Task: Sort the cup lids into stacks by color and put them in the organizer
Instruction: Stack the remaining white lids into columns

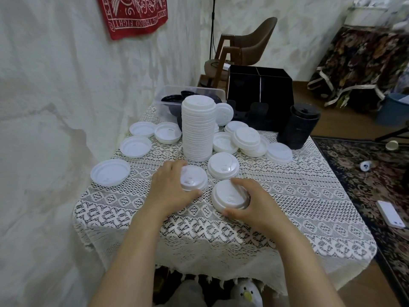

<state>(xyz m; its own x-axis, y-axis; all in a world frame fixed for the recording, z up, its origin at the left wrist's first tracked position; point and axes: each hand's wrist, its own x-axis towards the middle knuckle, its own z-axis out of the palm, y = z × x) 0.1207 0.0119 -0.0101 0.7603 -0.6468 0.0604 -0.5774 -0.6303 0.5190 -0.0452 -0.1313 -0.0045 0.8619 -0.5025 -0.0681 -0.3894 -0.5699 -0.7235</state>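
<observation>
Matt white plastic lids [223, 166]; openwork lace tablecloth [287, 196]; clear plastic tub [164, 96].

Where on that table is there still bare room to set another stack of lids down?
The lace tablecloth lies bare along the near edge and right of the right hand. A smaller patch lies between the left hand and the upturned lid. Around the tall white stack and before the black organizer loose lids crowd it.
</observation>
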